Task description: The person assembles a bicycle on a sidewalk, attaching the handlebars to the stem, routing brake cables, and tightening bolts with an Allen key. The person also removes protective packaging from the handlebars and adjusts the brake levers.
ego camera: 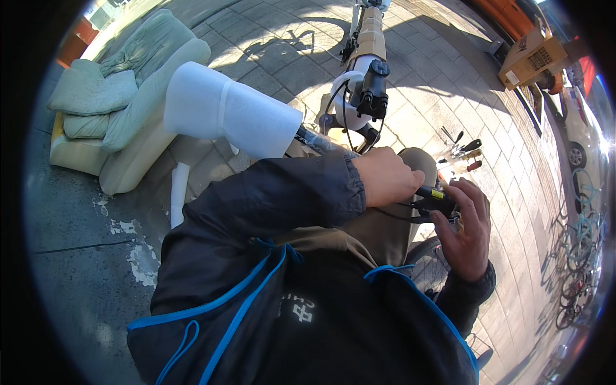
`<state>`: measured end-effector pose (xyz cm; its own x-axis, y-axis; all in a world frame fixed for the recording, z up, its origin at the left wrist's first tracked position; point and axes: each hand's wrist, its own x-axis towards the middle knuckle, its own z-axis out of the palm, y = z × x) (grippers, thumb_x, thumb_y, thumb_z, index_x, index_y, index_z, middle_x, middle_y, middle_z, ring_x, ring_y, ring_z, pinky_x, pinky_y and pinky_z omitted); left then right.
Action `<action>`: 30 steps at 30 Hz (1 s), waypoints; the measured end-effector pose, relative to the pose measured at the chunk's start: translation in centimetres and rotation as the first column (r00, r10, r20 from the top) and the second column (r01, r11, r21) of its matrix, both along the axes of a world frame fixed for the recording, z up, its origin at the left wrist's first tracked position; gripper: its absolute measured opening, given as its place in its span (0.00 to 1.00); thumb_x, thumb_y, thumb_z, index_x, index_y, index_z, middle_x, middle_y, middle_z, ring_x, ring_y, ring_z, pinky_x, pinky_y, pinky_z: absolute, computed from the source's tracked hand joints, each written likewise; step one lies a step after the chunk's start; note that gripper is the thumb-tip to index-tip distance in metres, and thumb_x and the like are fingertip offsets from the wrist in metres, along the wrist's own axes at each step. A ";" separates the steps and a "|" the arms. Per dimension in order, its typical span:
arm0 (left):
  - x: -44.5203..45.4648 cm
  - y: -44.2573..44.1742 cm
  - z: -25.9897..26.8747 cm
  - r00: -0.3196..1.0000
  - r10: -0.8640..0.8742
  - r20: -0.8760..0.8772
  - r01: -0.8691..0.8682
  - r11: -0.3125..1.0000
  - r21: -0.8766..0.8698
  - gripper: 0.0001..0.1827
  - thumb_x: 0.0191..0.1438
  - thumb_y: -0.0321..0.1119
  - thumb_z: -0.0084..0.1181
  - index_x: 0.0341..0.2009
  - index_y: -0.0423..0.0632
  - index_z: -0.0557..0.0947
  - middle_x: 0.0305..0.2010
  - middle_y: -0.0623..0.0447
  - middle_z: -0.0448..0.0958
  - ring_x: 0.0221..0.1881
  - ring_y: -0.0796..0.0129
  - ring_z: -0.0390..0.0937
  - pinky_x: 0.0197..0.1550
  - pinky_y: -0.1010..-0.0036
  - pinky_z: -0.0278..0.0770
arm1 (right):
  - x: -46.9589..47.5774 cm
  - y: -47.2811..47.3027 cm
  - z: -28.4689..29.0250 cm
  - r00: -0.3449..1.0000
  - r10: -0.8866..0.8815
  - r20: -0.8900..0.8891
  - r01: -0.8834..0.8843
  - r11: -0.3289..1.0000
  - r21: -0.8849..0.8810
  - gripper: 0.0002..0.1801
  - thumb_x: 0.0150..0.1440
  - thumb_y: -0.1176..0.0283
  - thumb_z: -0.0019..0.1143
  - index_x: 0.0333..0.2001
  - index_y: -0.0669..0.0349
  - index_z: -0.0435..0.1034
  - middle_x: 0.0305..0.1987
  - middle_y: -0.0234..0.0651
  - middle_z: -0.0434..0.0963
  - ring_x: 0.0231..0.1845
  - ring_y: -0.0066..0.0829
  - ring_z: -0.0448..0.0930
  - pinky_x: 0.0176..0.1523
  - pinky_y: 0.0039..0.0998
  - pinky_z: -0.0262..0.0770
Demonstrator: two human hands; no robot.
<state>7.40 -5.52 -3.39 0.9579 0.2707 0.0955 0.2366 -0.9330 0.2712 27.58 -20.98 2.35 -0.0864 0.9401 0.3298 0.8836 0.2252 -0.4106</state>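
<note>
My left hand is closed around a black bicycle handlebar that lies across in front of my knees. White foam sheet wraps the bar's left part, bound with a strip. Beyond my left fist the bar's right end shows a black grip with a yellow label. Around that end my right hand curves, thumb and fingers on either side of a black lever assembly; how firmly it touches is unclear. Cables run beneath. Ahead is the bicycle's black stem, on a frame partly wrapped in cardboard.
Hand tools lie on the paving to the right. A worn sofa stands at the left, near a white foam roll. A cardboard box sits at the upper right. Bicycles and a parked car line the right side.
</note>
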 end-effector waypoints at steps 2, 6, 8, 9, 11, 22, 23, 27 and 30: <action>0.2 0.2 -0.4 1.000 -0.008 0.001 0.008 1.000 0.011 0.09 0.67 0.35 0.59 0.48 0.45 0.79 0.33 0.46 0.89 0.35 0.48 0.90 0.38 0.58 0.85 | 0.8 2.3 -2.4 0.997 -0.031 0.066 0.037 0.995 -0.096 0.30 0.57 0.67 0.81 0.61 0.62 0.79 0.58 0.48 0.84 0.61 0.55 0.81 0.63 0.48 0.78; -0.2 0.5 -4.5 0.997 0.074 -0.018 -0.074 0.997 0.022 0.09 0.67 0.35 0.59 0.48 0.46 0.81 0.39 0.47 0.89 0.41 0.51 0.91 0.42 0.59 0.87 | 2.7 5.0 -7.4 0.995 0.072 0.063 -0.055 0.969 -0.240 0.26 0.55 0.64 0.83 0.55 0.60 0.81 0.46 0.42 0.86 0.47 0.51 0.84 0.52 0.48 0.78; -0.6 0.5 -5.9 0.992 0.107 0.065 -0.109 0.994 0.023 0.07 0.67 0.34 0.60 0.45 0.47 0.81 0.43 0.47 0.89 0.45 0.52 0.90 0.43 0.58 0.87 | 2.2 5.6 -8.4 0.994 0.083 0.065 -0.068 0.976 -0.207 0.20 0.54 0.65 0.83 0.48 0.60 0.82 0.41 0.39 0.86 0.44 0.50 0.84 0.49 0.46 0.78; -1.3 0.6 -6.2 0.988 0.115 0.101 -0.119 0.992 0.030 0.06 0.67 0.34 0.61 0.44 0.48 0.81 0.45 0.47 0.89 0.47 0.53 0.90 0.43 0.58 0.88 | 2.1 5.6 -8.6 0.993 0.073 0.089 -0.055 0.980 -0.191 0.20 0.54 0.67 0.83 0.48 0.59 0.83 0.43 0.39 0.87 0.45 0.48 0.85 0.50 0.46 0.78; -3.5 0.7 -4.9 0.927 0.125 0.353 -0.130 0.991 -0.009 0.10 0.64 0.36 0.68 0.47 0.47 0.85 0.47 0.47 0.88 0.50 0.52 0.88 0.52 0.59 0.88 | 2.6 6.2 -9.9 0.989 0.131 0.076 -0.118 0.981 -0.156 0.20 0.53 0.67 0.83 0.49 0.59 0.83 0.44 0.38 0.87 0.46 0.47 0.85 0.51 0.45 0.78; -30.8 1.8 -6.1 -0.168 0.830 0.531 -0.717 0.267 -0.644 0.29 0.69 0.53 0.73 0.58 0.40 0.83 0.51 0.51 0.86 0.51 0.68 0.82 0.57 0.71 0.79 | 2.2 7.9 -10.0 0.993 0.119 -0.009 -0.118 0.968 -0.220 0.19 0.52 0.72 0.82 0.47 0.62 0.84 0.43 0.39 0.85 0.45 0.46 0.84 0.49 0.43 0.79; -31.3 1.6 -6.9 -0.189 0.906 0.378 -0.507 0.240 -0.828 0.31 0.69 0.55 0.72 0.57 0.39 0.83 0.50 0.51 0.85 0.51 0.70 0.81 0.56 0.72 0.79 | 2.3 8.0 -10.0 0.993 0.118 -0.012 -0.117 0.966 -0.231 0.19 0.52 0.72 0.82 0.47 0.62 0.84 0.43 0.39 0.85 0.44 0.46 0.84 0.49 0.43 0.79; -29.9 1.9 -10.7 -0.283 0.848 0.449 -0.644 0.179 -0.744 0.29 0.70 0.58 0.69 0.54 0.41 0.83 0.45 0.52 0.84 0.47 0.72 0.78 0.52 0.71 0.80 | 0.8 8.1 -8.9 0.970 0.137 0.202 -0.103 0.980 -0.168 0.21 0.51 0.74 0.80 0.50 0.60 0.83 0.53 0.40 0.83 0.55 0.48 0.81 0.58 0.49 0.76; -28.5 2.9 -10.3 -0.361 0.748 0.557 -0.667 0.210 -0.715 0.28 0.72 0.57 0.67 0.52 0.41 0.83 0.43 0.52 0.84 0.45 0.72 0.78 0.50 0.70 0.80 | -3.3 9.7 -7.8 0.946 0.287 0.155 -0.246 0.940 -0.236 0.25 0.53 0.76 0.74 0.56 0.59 0.80 0.50 0.42 0.83 0.54 0.49 0.82 0.59 0.49 0.75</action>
<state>-21.14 -2.57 -13.74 -0.5887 0.7132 0.3806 0.3604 -0.1900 0.9133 24.26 -11.27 -5.40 -0.3834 0.9200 0.0809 0.8674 0.3888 -0.3106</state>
